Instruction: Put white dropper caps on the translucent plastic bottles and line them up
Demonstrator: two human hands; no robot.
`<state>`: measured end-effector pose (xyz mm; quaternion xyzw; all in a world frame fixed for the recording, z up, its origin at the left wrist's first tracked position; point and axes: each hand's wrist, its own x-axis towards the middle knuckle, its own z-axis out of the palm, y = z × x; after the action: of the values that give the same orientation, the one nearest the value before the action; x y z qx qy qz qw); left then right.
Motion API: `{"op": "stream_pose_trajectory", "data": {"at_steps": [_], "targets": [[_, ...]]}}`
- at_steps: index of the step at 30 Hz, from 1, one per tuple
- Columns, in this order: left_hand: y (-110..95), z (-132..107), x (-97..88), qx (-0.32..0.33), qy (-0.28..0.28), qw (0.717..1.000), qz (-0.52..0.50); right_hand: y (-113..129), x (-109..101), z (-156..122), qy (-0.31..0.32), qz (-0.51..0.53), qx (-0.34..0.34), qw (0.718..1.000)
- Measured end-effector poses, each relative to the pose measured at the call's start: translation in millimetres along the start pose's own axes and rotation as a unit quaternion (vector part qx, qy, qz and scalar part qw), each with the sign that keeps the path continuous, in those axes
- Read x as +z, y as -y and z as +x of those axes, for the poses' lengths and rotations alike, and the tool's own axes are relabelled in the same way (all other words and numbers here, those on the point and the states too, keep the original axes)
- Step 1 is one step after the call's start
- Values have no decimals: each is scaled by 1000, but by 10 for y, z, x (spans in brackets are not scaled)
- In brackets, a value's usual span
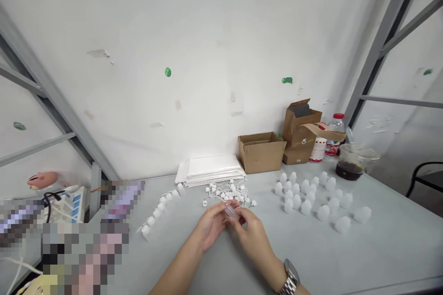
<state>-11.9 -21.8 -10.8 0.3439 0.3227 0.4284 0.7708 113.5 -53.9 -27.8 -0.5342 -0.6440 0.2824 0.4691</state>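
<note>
L hand (211,229) and R hand (252,235) are holding a small translucent plastic bottle (231,213) btwn them, just above the middle of the table (377,249). The grip is clenched on it from both sides, w/ the bottle tilting in the fingers. A metal wristwatch (290,277) is sitting on the R wrist.

Just past the fingertips, a tangle of white caps on cords (228,191) is lying on the table, and a line of similar white caps (159,208) is trailing off to the left. On the right, a loose cluster of frosted plastic bottles (308,196) is standing well apart from the hands.

Along the wall, a stack of white padded mailers (211,170) is lying beside an open cardboard box (261,152). Next to that, a kraft box (299,131) is standing w/ a flap up, near a water bottle w/ red cap (335,131) and a plastic cup of dark liquid (349,168). At far left a pink pig-shaped object (43,179) is sitting near a white device w/ blue labels (69,205), and the corner by it is too pixelated to tell.
</note>
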Motion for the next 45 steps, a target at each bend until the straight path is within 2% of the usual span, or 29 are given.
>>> {"op": "stream_pose_trajectory", "data": {"at_steps": [4, 6, 8, 11, 14, 16, 19, 21, 23, 25, 28, 32, 34, 37, 41, 45], "targets": [[-6, -8, 25, 3, -21, 999, 35, -65, 29, -16, -45, -99, -90, 990], [-17, -13, 31, 1, -17, 999, 31, -67, 35, -19, -52, -101, -102, 988], [-26, -12, 27, 7, -21, 1000, 18, -46, 34, -17, -40, -66, -78, 994], [-24, 5, 8, 26, -41, 999, -8, -1, 23, 0, -4, 20, 8, 1000], [-5, 26, -11, 28, -21, 999, -25, 21, 2, 35, 28, 135, 81, 987], [1, 27, -12, 17, -2, 999, -32, 25, -20, 57, 71, 243, 114, 961], [-11, 3, 9, -2, 11, 999, -46, 34, -65, 66, 168, 404, 154, 886], [-26, -15, 29, -17, 15, 999, -49, 45, -87, 59, 220, 470, 172, 837], [-39, -22, 44, -24, 16, 999, -37, 50, -92, 57, 230, 494, 181, 818], [-42, -16, 50, -18, 19, 1000, -12, 45, -75, 67, 197, 474, 183, 839], [-32, 0, 44, -2, 19, 1000, 20, 23, -25, 83, 141, 384, 171, 896], [-2, 2, 56, 20, 5, 999, 44, -2, 21, 45, 56, 185, 110, 975], [13, -4, 74, 32, -10, 998, 47, -7, 21, 14, 8, 81, 64, 995], [25, -9, 93, 40, -34, 998, 31, -7, 5, 7, 6, 42, 48, 998], [7, -7, 80, 24, -34, 999, 7, 8, -9, 64, 81, 170, 81, 979], [-13, -7, 66, 18, -27, 999, 26, 33, -14, 100, 117, 259, 80, 956]]}}
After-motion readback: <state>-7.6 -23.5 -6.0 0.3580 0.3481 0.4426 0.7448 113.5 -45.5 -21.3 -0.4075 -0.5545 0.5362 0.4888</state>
